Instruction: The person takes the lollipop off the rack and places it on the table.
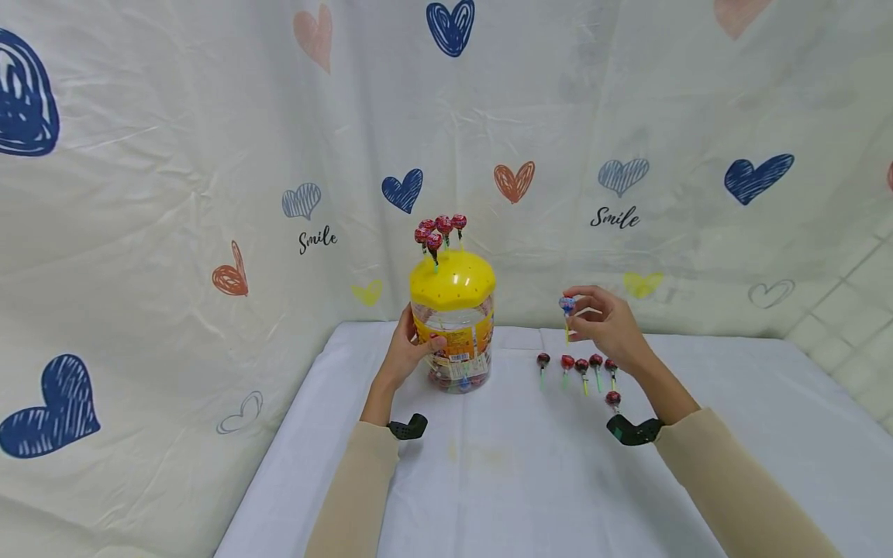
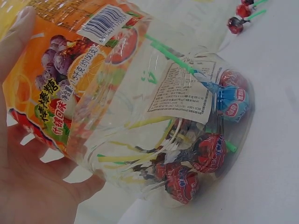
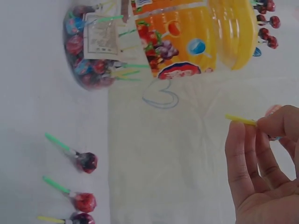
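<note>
My left hand [image 1: 405,350] grips the side of a clear plastic jar [image 1: 460,345] with an orange label and a yellow lid [image 1: 453,283]. Several red-wrapped lollipops [image 1: 443,225] stand upright in the lid, on its left part. Through the jar's wall, more lollipops [image 2: 211,151] show at the bottom in the left wrist view. To the right of the jar, my right hand [image 1: 605,322] pinches a blue-wrapped lollipop [image 1: 567,304] above the table, its yellow stick [image 3: 240,120] pointing down. Fingers partly hide its head in the right wrist view.
Below my right hand, several red and dark lollipops [image 1: 567,363] lie on the white-covered table [image 1: 502,480], mostly in a row. A white curtain [image 1: 544,101] with printed hearts hangs behind the table. Each wrist wears a black device [image 1: 633,430].
</note>
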Action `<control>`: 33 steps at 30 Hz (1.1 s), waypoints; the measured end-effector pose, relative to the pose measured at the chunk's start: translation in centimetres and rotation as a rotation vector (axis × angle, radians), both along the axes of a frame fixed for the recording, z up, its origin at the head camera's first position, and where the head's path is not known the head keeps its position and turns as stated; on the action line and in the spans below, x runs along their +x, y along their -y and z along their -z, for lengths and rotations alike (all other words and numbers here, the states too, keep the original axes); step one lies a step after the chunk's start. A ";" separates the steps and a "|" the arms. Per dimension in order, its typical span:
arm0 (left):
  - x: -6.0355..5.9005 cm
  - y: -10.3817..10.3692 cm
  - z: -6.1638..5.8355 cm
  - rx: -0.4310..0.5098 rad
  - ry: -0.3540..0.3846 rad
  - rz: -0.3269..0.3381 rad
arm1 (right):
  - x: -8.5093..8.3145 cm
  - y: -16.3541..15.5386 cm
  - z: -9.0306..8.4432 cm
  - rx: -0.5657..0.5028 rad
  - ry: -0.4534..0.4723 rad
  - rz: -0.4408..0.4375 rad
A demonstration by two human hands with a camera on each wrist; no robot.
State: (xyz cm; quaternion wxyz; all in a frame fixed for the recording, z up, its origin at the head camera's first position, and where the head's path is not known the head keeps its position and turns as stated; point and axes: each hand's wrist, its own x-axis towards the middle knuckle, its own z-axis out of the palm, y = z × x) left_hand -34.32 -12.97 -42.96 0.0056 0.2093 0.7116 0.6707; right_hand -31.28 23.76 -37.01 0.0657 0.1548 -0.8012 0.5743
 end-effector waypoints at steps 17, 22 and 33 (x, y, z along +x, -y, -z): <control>-2.1 -0.1 2.6 0.029 -0.018 -0.036 | 2.1 -3.1 7.8 0.034 0.158 0.031; -2.1 0.0 2.7 0.038 -0.040 -0.042 | 2.4 -3.5 9.5 0.019 0.207 0.004; -2.0 0.0 2.7 0.041 -0.030 -0.044 | 3.4 -3.6 11.3 0.085 0.301 -0.036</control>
